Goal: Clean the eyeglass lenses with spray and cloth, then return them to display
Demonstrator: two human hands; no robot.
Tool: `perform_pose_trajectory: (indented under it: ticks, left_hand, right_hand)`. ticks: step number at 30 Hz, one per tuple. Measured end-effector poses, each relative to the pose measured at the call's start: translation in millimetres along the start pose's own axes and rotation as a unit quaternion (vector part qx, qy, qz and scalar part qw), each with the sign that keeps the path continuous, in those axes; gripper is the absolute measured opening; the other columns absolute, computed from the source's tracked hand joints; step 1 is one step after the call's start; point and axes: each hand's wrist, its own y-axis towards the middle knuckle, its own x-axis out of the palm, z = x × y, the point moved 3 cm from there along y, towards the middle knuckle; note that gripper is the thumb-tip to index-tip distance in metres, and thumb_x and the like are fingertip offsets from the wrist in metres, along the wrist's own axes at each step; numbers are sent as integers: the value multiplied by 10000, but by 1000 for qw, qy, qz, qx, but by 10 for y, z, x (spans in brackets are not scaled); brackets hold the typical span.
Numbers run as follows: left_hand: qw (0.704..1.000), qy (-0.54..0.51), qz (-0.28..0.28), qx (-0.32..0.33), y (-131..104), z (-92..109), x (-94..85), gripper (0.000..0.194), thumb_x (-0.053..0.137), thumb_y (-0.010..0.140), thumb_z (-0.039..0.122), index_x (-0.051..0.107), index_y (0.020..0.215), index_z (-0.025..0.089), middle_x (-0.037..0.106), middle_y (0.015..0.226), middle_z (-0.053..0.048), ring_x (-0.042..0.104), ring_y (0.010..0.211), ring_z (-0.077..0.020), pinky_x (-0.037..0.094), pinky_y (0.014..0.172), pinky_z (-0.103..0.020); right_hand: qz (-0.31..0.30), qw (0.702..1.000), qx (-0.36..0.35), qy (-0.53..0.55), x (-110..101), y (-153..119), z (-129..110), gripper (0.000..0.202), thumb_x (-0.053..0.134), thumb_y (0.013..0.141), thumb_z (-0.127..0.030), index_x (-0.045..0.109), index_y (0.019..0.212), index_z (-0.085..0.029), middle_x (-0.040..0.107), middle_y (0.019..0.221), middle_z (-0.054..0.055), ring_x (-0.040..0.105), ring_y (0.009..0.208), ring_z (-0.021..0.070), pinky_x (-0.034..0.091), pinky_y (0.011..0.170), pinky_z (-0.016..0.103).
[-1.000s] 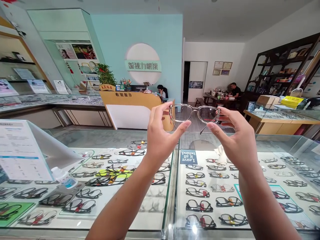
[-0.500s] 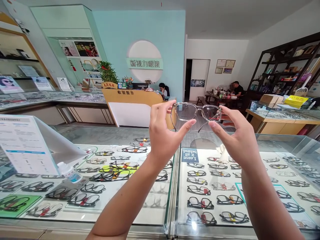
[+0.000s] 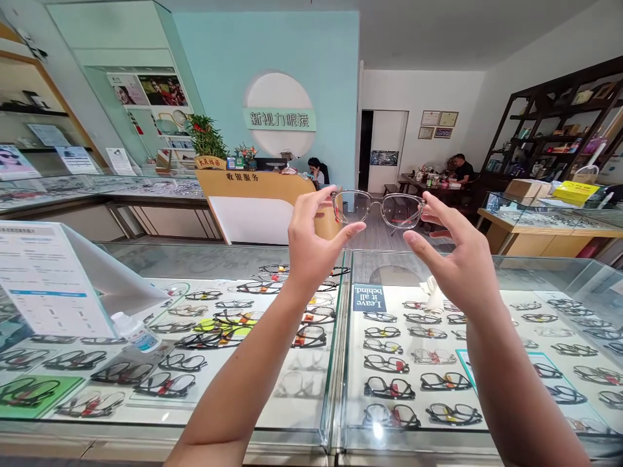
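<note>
Raised above the glass display case is a pair of eyeglasses (image 3: 376, 206) with thin, clear-grey rims. My left hand (image 3: 314, 227) pinches its left end between thumb and fingers. At the right end, the fingers of my right hand (image 3: 450, 243) close on the frame, with the thumb a little below the rim. The lenses face me and look see-through, and the frame tilts slightly down to the right. The temples are mostly hidden behind the lenses and fingers.
Rows of glasses lie inside the glass display case (image 3: 343, 350) below. On its top stand a folded white sign (image 3: 46, 279), a small white bottle (image 3: 136, 332) and a pale cloth (image 3: 433, 295). Beyond are a cash counter (image 3: 250, 211) and two seated people.
The eyeglasses have turned, their slope now running down to the right, and shifted slightly left and up with both hands. The folded temples show less than before.
</note>
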Motion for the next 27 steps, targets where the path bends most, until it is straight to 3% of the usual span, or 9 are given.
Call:
perform_pose_trajectory:
  ticks: [5,10,14,19,27]
  left_hand:
    - [997,-71,26,35,-30,-359,107,809,872,817,673,629,1505,321,649,1399,-103,694,1270,-275,604,1097,-454]
    - [992,-117,39,40,-121,-507,234,879,879,794,681,595,1559,355,615,1448,-98,651,1389,-310,575,1187,-474]
    - [980,-200,21,-11,-150,-632,310,874,894,805,646,573,1577,389,562,1572,-98,600,1480,-344,515,1259,-517]
    - [949,-289,-53,-112,-135,-784,361,881,929,815,569,560,1586,357,570,1633,-107,563,1525,-369,500,1270,-543]
    - [932,-320,-66,-156,-118,-728,367,842,947,807,527,595,1551,349,573,1636,-99,580,1509,-364,520,1254,-507]
  right_hand:
    - [-18,999,-28,9,100,14,33,659,697,1022,-510,535,1640,-347,654,1579,93,669,1391,347,632,1054,562]
    - [-23,999,-21,19,165,17,84,678,704,1014,-507,525,1650,-353,629,1613,90,659,1414,360,633,1057,590]
    - [-8,999,-38,25,154,7,40,650,719,1011,-464,543,1632,-387,621,1625,50,640,1444,343,628,1076,571]
    - [3,998,-58,30,133,-17,-72,573,701,1029,-407,588,1592,-403,613,1634,28,605,1489,321,553,1181,598]
    - [13,998,-57,30,107,-31,-130,516,703,1025,-403,645,1538,-388,637,1610,33,570,1523,316,554,1174,581]
